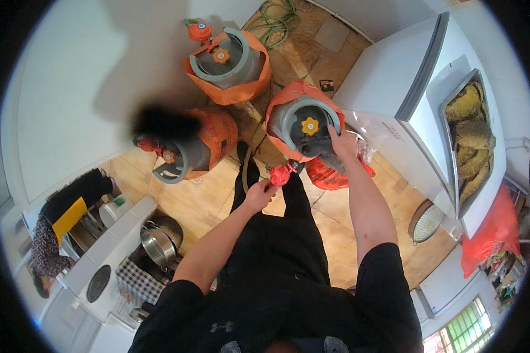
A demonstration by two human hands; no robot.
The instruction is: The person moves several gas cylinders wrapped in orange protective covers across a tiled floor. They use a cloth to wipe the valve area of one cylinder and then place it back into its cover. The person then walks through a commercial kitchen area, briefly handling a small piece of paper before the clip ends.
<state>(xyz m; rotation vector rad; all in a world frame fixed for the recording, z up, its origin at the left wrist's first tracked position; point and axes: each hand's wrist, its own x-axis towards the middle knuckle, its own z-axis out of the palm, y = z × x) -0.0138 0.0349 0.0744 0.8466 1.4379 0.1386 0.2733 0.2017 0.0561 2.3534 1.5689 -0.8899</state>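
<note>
Between my feet and the walls, a grey gas cylinder (285,121) stands upright in an orange sleeve (274,103), with a yellow valve knob (310,126) inside its collar. My right hand (344,144) grips the collar's right side. A dark grey cloth (331,162) hangs over the rim beside that hand. Held in my left hand (260,195) is a red gas regulator (279,175), with a black fitting (296,167) pointing towards the cylinder. A gas hose (246,170) runs up the floor from near my left hand.
Two more gas cylinders, one upright (229,75) and one apparently tilted (198,141), stand at the left. A white freezer (380,79) is at right, near a red plastic bag (324,174). Steel pots (159,242) sit lower left. Another person (51,242) is at far left.
</note>
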